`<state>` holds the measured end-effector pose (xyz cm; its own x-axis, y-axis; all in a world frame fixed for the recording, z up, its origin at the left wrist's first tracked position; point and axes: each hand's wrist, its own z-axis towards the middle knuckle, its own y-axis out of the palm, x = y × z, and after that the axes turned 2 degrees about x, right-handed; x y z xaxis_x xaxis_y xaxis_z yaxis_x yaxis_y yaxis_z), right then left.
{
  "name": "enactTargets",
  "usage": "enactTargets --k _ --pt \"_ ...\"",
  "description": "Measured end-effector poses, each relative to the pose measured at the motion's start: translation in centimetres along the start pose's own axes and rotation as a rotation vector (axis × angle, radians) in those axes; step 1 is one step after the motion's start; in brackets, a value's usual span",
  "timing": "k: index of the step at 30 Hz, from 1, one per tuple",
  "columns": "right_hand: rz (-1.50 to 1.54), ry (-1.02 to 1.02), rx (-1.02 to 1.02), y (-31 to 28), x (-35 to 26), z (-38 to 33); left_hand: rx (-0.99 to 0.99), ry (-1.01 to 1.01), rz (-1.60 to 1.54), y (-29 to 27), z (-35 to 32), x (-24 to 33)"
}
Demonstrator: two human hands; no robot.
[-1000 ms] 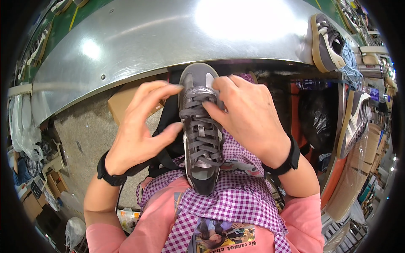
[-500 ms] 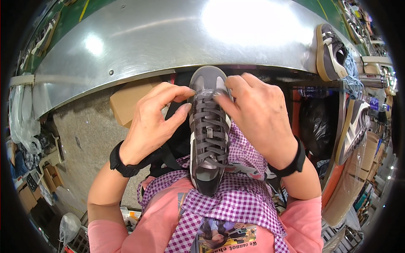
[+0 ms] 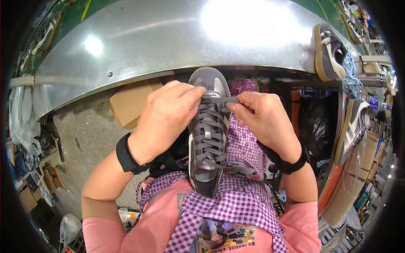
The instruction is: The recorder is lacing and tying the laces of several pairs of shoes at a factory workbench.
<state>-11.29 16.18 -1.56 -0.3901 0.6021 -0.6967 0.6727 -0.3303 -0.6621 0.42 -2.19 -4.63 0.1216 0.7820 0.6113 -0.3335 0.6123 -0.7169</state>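
Note:
A grey and white sneaker [image 3: 206, 168] rests toe-away on my lap, its far end close to the metal table's edge. Dark grey flat lace [image 3: 209, 122] crisscrosses up its front. At the far part of the lacing my right hand [image 3: 270, 118] pinches a stretch of lace [image 3: 228, 100] between thumb and forefinger, pulled out to the right. My left hand [image 3: 171, 118] is closed at the left of the same part, fingertips against the shoe by the lace; what they grip is hidden behind the fingers.
The shiny metal table [image 3: 147, 38] spans the far side. One sneaker [image 3: 327, 52] stands at its right end beside light blue laces [image 3: 352, 74], another sneaker [image 3: 352, 130] below. A cardboard box [image 3: 130, 103] sits under the table. A black plastic bag [image 3: 314, 126] lies at right.
My right hand has drawn a lace out to the right, away from the shoe. My left hand has moved right onto the shoe, its fingers closing from a spread pose.

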Motion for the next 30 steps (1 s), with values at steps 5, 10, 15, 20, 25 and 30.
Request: enactTargets --k 5,10,15,20,25,30 --pt "0.379 0.030 0.023 2.0 2.0 -0.1 -0.196 0.275 0.259 -0.7 2.3 0.0" --pt "0.504 0.091 -0.096 1.5 2.3 -0.2 -0.176 0.501 0.330 -0.4 5.2 1.7" --pt "0.324 -0.218 0.020 2.2 1.6 0.8 -0.174 0.412 0.152 -0.2 5.1 0.6" --pt "0.742 -0.064 -0.101 2.1 2.7 2.4 -0.107 0.066 0.011 -2.0 3.4 -0.8" --pt "1.423 0.078 -0.061 4.1 4.0 1.8 -0.063 -0.207 -0.061 -2.6 -0.4 -1.1" --pt "0.587 -0.094 -0.112 1.8 2.0 2.5 -0.088 -0.135 -0.113 -1.9 -0.3 -0.1"
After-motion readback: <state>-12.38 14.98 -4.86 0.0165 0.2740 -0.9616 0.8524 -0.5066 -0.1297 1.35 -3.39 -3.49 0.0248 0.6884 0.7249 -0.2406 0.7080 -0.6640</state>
